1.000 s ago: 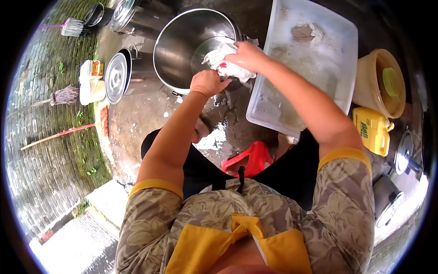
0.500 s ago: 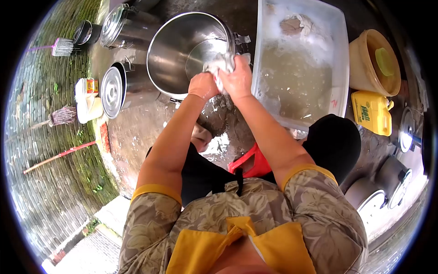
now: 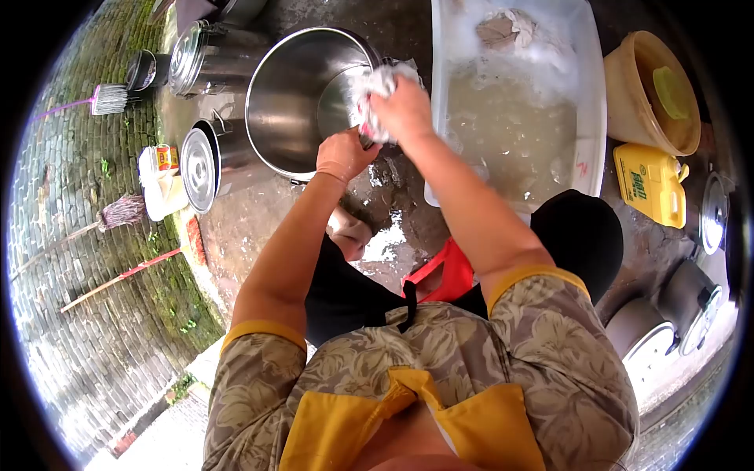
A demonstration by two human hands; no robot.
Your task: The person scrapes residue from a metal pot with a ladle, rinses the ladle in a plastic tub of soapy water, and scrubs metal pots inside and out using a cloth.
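A large stainless steel pot (image 3: pixel 287 94) stands in front of me, its mouth and shiny inside facing my way. My left hand (image 3: pixel 345 154) is closed at the pot's near right rim, with a small dark part showing by its fingers. A wet, crumpled white cloth (image 3: pixel 385 81) with reddish marks is bunched in my right hand (image 3: pixel 404 111), against the pot's right side. The cloth hides part of the rim. To the right stands a translucent plastic tub (image 3: pixel 594 118) of cloudy, sudsy water, with a soaked brownish cloth (image 3: pixel 496 33) in it.
Lidded steel pots (image 3: pixel 198 166) stand left. Beyond the tub are a beige bucket (image 3: pixel 620 110), a yellow jug (image 3: pixel 646 184) and dark pots (image 3: pixel 638 323). A red plastic item (image 3: pixel 455 275) lies between my legs. Brooms and a mop (image 3: pixel 122 212) rest on mossy bricks. The floor is wet.
My right hand has moved up and slightly away from my left, lifting the cloth along the pot's side. The pot has shifted slightly left. My left hand stays near the rim.
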